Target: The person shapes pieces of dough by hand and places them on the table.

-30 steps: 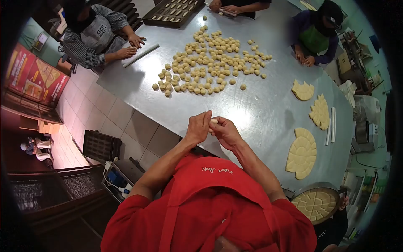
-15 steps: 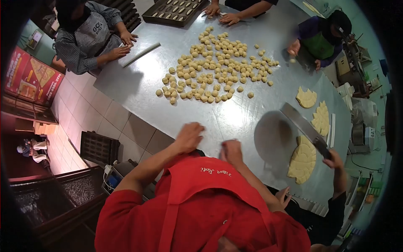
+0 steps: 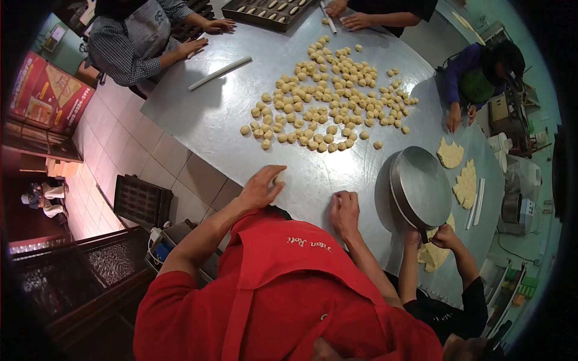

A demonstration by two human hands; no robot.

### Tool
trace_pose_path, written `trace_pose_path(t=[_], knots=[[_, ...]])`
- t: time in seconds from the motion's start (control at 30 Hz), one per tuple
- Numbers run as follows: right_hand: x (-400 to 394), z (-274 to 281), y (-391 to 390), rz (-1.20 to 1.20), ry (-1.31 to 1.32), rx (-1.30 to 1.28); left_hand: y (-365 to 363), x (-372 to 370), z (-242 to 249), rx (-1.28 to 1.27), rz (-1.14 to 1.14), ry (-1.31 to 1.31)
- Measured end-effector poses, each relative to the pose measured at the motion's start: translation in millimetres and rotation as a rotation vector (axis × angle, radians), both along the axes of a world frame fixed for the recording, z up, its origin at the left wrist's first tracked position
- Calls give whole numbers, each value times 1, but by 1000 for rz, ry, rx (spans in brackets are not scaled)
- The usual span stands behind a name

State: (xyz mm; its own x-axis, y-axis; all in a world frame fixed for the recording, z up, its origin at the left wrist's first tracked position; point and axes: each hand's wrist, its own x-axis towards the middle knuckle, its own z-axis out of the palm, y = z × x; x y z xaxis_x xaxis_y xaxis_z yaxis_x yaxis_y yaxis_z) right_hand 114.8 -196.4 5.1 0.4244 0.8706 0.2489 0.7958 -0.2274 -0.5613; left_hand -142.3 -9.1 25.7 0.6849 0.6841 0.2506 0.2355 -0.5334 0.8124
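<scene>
My left hand (image 3: 262, 186) is cupped low at the near edge of the metal table (image 3: 220, 144), its thumb and fingers curved round a small pale dough ball (image 3: 279, 179) that is partly hidden. To its right, my right hand (image 3: 345, 210) rests on the tabletop with fingers curled in; whatever lies under them, if anything, cannot be seen. Beyond both hands spreads a large group of round dough balls (image 3: 331, 111), apart from my fingers.
At my right a co-worker's hands hold a large round pan (image 3: 428, 186) above flat dough pieces (image 3: 465, 185), near white rods (image 3: 475, 204). Another rod (image 3: 220, 73) lies far left. A moulded tray (image 3: 268, 13) stands at the back. Co-workers surround the table.
The round pan has swung from edge-on to face-up, now with both co-worker's hands at it. The far-right co-worker's hands have lowered to the table. My left hand's dough ball has come into view.
</scene>
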Motion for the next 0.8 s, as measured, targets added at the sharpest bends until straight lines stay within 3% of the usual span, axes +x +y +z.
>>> trace_pose_path(t=[0.03,0.1,0.13,0.2,0.23,0.27,0.3,0.37,0.43,0.5,0.6,0.63,0.7,0.77,0.8], knots=[[-10,8,18,-11,221,-80,15,-8,-14,2,5,-3],[-43,32,64,113,496,-142,52,-20,-36,197,431,62],[-60,30,86,243,499,-138,72,-20,-35,196,429,62],[-84,25,120,370,501,-126,106,-19,-29,381,763,160],[-92,23,135,527,384,-271,113,-22,-28,387,760,157],[-96,22,149,679,261,-415,121,-24,-28,319,600,217],[-93,23,163,675,261,-410,128,-25,-30,250,438,276],[-82,24,188,624,199,-331,129,-26,-38,240,382,238],[-69,71,210,278,552,-203,124,-29,-44,149,376,102],[-64,102,223,152,697,242,121,-30,-40,155,388,80],[-42,107,220,113,516,89,119,-26,-24,262,382,73],[-34,81,211,147,303,99,119,-24,-20,358,376,91],[-33,43,178,151,298,-55,126,-25,-31,305,345,105],[-44,6,124,78,298,-88,131,-26,-41,129,361,-24],[-48,-1,97,110,147,-17,127,-26,-31,-137,435,-32]])
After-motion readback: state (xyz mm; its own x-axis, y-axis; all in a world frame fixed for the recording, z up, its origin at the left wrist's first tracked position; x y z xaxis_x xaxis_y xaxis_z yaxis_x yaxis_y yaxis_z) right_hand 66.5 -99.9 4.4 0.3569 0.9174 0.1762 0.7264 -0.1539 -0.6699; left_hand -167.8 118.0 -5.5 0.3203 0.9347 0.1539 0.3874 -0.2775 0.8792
